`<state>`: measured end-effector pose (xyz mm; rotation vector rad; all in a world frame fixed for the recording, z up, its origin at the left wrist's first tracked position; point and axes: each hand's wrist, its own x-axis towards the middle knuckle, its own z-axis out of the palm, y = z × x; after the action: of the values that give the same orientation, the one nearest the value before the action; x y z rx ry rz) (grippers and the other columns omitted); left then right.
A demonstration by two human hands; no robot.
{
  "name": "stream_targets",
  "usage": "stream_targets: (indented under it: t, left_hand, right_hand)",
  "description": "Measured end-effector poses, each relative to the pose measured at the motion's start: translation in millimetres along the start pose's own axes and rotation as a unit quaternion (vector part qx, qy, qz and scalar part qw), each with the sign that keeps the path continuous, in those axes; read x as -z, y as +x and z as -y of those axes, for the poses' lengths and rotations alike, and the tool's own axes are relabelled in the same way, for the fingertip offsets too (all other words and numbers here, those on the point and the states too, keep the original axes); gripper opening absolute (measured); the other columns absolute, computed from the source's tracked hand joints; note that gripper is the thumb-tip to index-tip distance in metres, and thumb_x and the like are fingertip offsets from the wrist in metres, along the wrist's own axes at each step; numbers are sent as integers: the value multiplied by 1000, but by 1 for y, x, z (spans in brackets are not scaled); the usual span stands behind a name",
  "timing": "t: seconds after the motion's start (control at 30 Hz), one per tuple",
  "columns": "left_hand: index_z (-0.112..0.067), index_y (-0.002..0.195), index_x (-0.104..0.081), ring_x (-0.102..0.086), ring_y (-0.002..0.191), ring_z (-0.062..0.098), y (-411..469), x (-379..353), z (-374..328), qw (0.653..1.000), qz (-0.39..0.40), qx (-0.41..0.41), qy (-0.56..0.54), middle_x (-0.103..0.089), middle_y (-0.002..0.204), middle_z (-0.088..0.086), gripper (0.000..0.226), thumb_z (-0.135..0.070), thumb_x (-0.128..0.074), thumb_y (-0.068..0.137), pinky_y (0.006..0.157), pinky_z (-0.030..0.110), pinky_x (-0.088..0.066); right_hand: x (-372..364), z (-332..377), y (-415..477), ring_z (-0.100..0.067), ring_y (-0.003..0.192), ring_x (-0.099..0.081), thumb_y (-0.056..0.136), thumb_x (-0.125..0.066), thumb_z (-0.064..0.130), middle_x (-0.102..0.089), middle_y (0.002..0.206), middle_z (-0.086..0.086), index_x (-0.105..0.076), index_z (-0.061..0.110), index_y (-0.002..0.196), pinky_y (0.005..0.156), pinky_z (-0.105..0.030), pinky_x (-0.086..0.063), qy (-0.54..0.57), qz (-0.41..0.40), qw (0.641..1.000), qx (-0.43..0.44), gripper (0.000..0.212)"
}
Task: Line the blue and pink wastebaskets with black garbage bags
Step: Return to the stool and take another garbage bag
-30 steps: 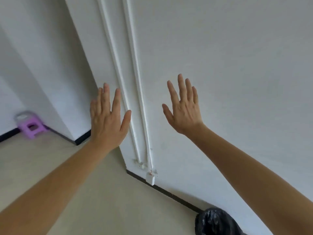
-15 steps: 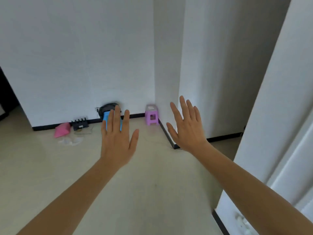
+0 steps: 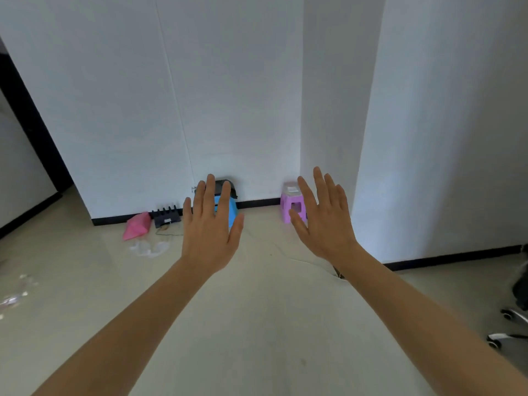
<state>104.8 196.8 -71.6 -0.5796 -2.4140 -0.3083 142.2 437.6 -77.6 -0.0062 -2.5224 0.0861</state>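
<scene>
Both my arms stretch forward with palms facing away and fingers spread, holding nothing. My left hand (image 3: 210, 224) partly covers a blue wastebasket (image 3: 233, 210) that stands on the floor by the far wall, with something black (image 3: 228, 185) at its top. A pink wastebasket (image 3: 137, 225) lies on its side on the floor to the left of it. My right hand (image 3: 324, 215) hovers in front of a purple stool. Both baskets are far beyond my hands.
A small purple stool (image 3: 291, 201) stands in the wall corner. A black rack (image 3: 166, 215) sits between the baskets, with clear plastic scraps (image 3: 148, 248) and a thin cable (image 3: 300, 260) on the floor. Office chair wheels (image 3: 511, 324) show at the right edge.
The view has swung from a white wall and door frame to the room's far wall, bringing the baskets into the middle. Both hands stay raised and spread.
</scene>
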Motion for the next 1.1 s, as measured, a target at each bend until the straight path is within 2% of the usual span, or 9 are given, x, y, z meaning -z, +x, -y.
stream_targets:
  t: [0.23, 0.47, 0.63, 0.77, 0.9, 1.03, 1.1]
  left_hand:
    - [-14, 153, -20, -11, 148, 35, 148, -78, 76, 1000, -11, 13, 16, -10, 162, 16, 66, -50, -29, 98, 115, 58, -20]
    - [-13, 153, -21, -13, 147, 36, 232, -183, 189, 997, 20, 73, 32, -11, 161, 17, 67, -49, -28, 97, 115, 55, -22]
    - [-12, 153, -19, -11, 148, 37, 319, -272, 286, 993, 36, 108, 29, -9, 161, 18, 70, -52, -23, 96, 115, 57, -22]
    - [-12, 153, -18, -10, 148, 36, 409, -323, 359, 993, 48, 100, 26, -7, 162, 16, 72, -54, -20, 95, 115, 57, -22]
    - [-12, 153, -19, -11, 148, 35, 501, -374, 415, 993, 49, 107, 12, -8, 162, 16, 68, -48, -31, 97, 115, 57, -23]
    - [-12, 154, -17, -9, 149, 33, 577, -444, 463, 993, 62, 97, 6, -7, 162, 15, 71, -52, -23, 94, 116, 53, -21]
    - [-13, 154, -17, -10, 149, 33, 613, -486, 490, 993, 67, 94, 5, -7, 162, 15, 70, -50, -26, 96, 116, 53, -21]
  right_hand:
    - [-98, -24, 177, -39, 148, -12, 99, -39, 50, -6, 163, -17, -20, 15, 155, 118, -55, -18, 21, 23, 999, 20, 69]
    - [-242, 2, 324, -36, 149, -7, 100, -35, 49, -1, 163, -15, -14, 15, 156, 120, -51, -12, 73, 49, 995, 42, 69]
    - [-352, 25, 442, -36, 149, -2, 101, -32, 49, 5, 163, -16, -9, 16, 157, 120, -51, -9, 61, 80, 993, 62, 69]
    - [-413, 34, 547, -35, 150, -1, 101, -33, 47, 7, 163, -15, -7, 16, 157, 121, -49, -7, 44, 95, 992, 74, 69]
    - [-467, 32, 639, -34, 150, -4, 100, -38, 45, 2, 164, -14, -12, 17, 157, 121, -48, -9, 53, 91, 993, 61, 68]
    - [-542, 20, 718, -34, 150, -6, 99, -40, 45, 1, 164, -14, -13, 17, 156, 120, -48, -12, 49, 91, 993, 57, 69]
    - [-584, 14, 758, -34, 150, -7, 99, -40, 44, 0, 163, -15, -14, 16, 156, 120, -49, -13, 49, 91, 993, 53, 69]
